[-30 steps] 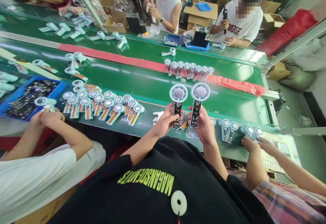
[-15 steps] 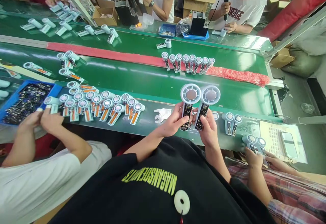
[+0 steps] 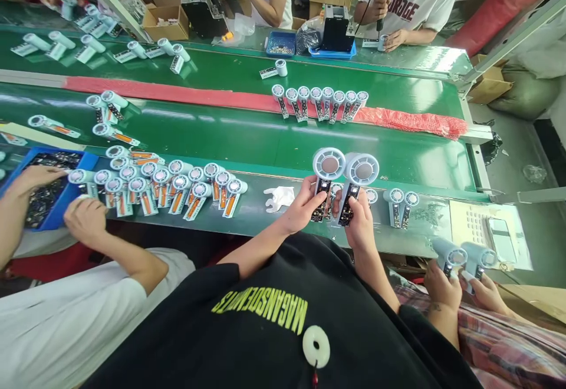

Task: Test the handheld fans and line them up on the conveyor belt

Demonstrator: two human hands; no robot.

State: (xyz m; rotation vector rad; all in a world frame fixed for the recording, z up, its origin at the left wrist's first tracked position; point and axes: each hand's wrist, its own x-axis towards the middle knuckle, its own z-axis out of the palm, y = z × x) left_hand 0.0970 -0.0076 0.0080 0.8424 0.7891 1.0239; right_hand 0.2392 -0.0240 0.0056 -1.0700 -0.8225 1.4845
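Handheld fans (image 3: 328,164) with bare circuit boards (image 3: 349,203) pinched upright, left hand (image 3: 302,207) and right hand (image 3: 360,225) each gripping one, side by side above green conveyor belt (image 3: 407,165); more fans (image 3: 396,206) lined along belt.

Past our right hand (image 3: 360,227), a strip of green conveyor belt (image 3: 375,237) ran to two fan units (image 3: 395,212), which blocked the way; a white glove (image 3: 278,198) lay just beside our left hand (image 3: 305,203).
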